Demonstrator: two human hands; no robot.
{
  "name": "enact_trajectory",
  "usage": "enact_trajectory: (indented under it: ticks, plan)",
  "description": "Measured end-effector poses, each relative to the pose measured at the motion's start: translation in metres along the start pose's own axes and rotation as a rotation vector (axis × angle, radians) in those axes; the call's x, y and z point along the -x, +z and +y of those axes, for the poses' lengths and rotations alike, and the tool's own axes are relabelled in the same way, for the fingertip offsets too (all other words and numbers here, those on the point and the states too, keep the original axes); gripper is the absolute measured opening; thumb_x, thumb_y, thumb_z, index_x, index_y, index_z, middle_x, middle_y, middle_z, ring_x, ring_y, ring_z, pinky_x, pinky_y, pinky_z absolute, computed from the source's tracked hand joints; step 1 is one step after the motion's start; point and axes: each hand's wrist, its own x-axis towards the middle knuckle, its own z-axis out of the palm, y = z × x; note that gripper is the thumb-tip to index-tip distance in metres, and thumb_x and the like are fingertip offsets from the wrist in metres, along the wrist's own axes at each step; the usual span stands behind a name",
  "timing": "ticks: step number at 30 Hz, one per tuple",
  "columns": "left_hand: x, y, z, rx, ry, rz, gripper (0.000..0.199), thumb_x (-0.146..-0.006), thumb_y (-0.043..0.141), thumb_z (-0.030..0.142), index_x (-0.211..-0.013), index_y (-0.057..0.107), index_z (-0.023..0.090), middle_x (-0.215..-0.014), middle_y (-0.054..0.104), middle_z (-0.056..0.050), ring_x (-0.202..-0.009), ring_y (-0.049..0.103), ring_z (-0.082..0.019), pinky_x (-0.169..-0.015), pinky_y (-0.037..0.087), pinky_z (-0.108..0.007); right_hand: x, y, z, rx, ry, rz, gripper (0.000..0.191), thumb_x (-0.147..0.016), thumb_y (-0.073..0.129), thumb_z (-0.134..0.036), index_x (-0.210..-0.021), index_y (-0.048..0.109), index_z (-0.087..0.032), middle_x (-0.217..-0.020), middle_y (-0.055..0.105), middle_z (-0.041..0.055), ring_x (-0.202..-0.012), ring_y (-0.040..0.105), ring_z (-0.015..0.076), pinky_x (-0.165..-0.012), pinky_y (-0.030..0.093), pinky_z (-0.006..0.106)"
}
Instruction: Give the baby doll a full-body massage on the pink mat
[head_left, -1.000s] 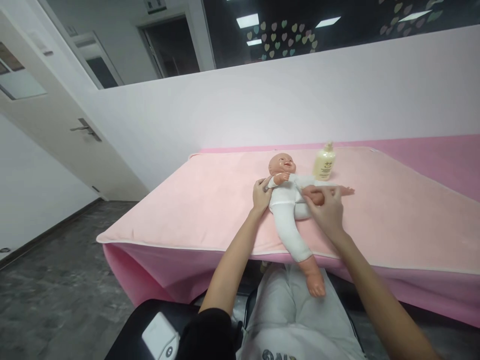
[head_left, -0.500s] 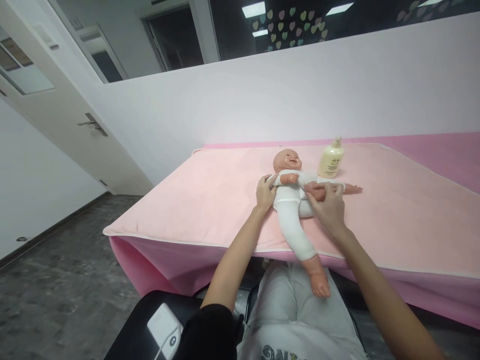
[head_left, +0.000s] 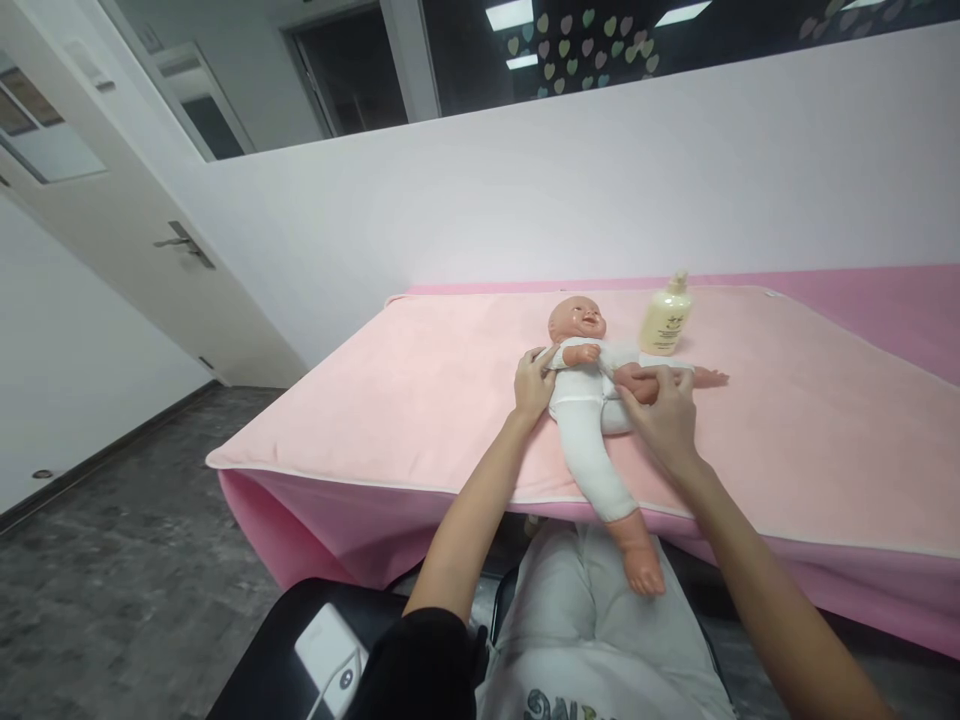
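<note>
Barely changed since a second ago, suggesting steady work, the baby doll [head_left: 579,392] lies just in front of the pump bottle [head_left: 666,322], left hand [head_left: 533,386] clasping its sleeve [head_left: 556,358], right hand [head_left: 667,412] gripping its bent leg's foot [head_left: 634,382].

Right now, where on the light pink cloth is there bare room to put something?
The light pink cloth is bare from its left edge to the left hand, and right of the right forearm. The middle is crowded: the doll, the right hand, and the bottle behind the doll's outstretched arm.
</note>
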Motion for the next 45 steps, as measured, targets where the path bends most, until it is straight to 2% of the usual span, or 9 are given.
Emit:
enact_trajectory:
  ticks: [12,22,27,31,36,40,45]
  plan:
    - [-0.001,0.000,-0.001,0.048,-0.013,0.011,0.050,-0.080,0.052,0.013,-0.128,0.058,0.024,-0.120,0.059,-0.007,-0.113,0.053,-0.019,-0.100,0.043,-0.032,0.002,0.002,0.003,-0.014,-0.055,0.034,0.038,-0.074,0.055,-0.050,-0.094,0.057,-0.018,-0.101,0.042,0.0093,-0.094,0.049,0.0222,-0.076,0.048,0.036]
    - [0.000,-0.002,0.000,0.090,-0.026,0.022,0.050,-0.079,0.053,0.013,-0.128,0.058,0.023,-0.119,0.059,-0.008,-0.112,0.055,-0.019,-0.100,0.043,-0.031,0.005,0.001,0.003,-0.012,-0.013,-0.002,0.039,-0.074,0.057,-0.049,-0.097,0.056,-0.018,-0.105,0.043,0.0104,-0.097,0.049,0.0236,-0.076,0.047,0.037]
    - [-0.001,0.002,-0.004,0.187,-0.068,0.076,0.047,-0.080,0.055,0.016,-0.127,0.059,0.021,-0.117,0.062,-0.009,-0.110,0.057,-0.020,-0.097,0.045,-0.032,0.006,-0.012,-0.001,-0.017,-0.068,0.034,0.038,-0.074,0.057,-0.051,-0.092,0.058,-0.018,-0.099,0.045,0.0092,-0.090,0.050,0.0209,-0.076,0.047,0.035]
    - [-0.003,0.002,-0.005,0.270,-0.165,0.107,0.047,-0.081,0.057,0.020,-0.128,0.058,0.022,-0.119,0.064,-0.008,-0.111,0.057,-0.021,-0.097,0.046,-0.034,0.024,-0.037,-0.008,0.044,-0.120,0.093,0.040,-0.075,0.057,-0.056,-0.090,0.060,-0.018,-0.098,0.047,0.0093,-0.084,0.051,0.0186,-0.070,0.047,0.032]
    - [-0.004,0.000,-0.006,0.313,-0.209,0.119,0.047,-0.080,0.058,0.021,-0.127,0.059,0.025,-0.121,0.065,-0.005,-0.111,0.058,-0.024,-0.097,0.046,-0.038,0.066,-0.066,-0.002,0.090,-0.147,0.154,0.042,-0.078,0.054,-0.060,-0.087,0.060,-0.019,-0.094,0.052,0.0100,-0.087,0.053,0.0200,-0.066,0.046,0.031]
    - [-0.004,0.000,-0.007,0.365,-0.205,0.118,0.048,-0.079,0.059,0.021,-0.127,0.059,0.025,-0.121,0.066,-0.005,-0.111,0.058,-0.023,-0.097,0.046,-0.040,0.095,-0.081,0.016,0.102,-0.121,0.120,0.041,-0.079,0.053,-0.060,-0.087,0.059,-0.020,-0.093,0.055,0.0101,-0.089,0.054,0.0221,-0.071,0.047,0.035]
    - [-0.005,0.001,-0.009,0.436,-0.226,0.124,0.049,-0.077,0.062,0.023,-0.126,0.060,0.025,-0.120,0.067,-0.005,-0.111,0.059,-0.023,-0.097,0.046,-0.040,0.116,-0.092,0.032,0.123,-0.082,0.052,0.045,-0.078,0.051,-0.064,-0.089,0.059,-0.021,-0.094,0.057,0.0104,-0.091,0.056,0.0245,-0.076,0.049,0.039]
